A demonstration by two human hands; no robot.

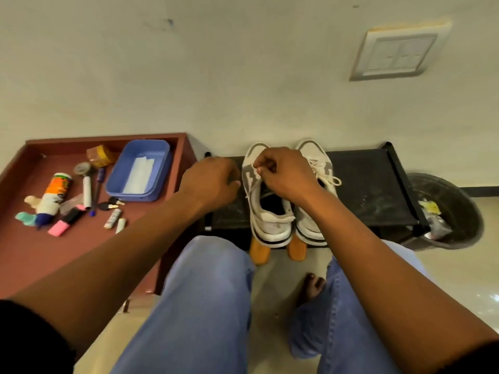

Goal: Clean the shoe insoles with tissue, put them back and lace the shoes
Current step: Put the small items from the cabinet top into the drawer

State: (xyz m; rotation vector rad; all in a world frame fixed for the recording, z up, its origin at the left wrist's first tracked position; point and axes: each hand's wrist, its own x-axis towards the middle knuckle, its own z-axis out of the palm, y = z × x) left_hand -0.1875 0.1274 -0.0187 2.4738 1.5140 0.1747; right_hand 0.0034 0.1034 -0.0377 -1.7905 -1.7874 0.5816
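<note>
White flat lace (252,184) of the left shoe (266,201) is pinched by right hand (283,174) fingers; left hand (213,182) curls, grip unclear.

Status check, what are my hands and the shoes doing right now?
Right hand pinching lace at left shoe. Left hand curled beside it, grip unclear. Right shoe laced. Nothing blocking.

Both curled hands, right hand (283,174) and left hand (213,182), at left shoe's (266,211) lace (252,184).

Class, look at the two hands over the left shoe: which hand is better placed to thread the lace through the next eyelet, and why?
Probably the right hand: it already pinches the lace directly above the left shoe. The left hand is beside the shoe, fingers curled; its grip is unclear.
</note>
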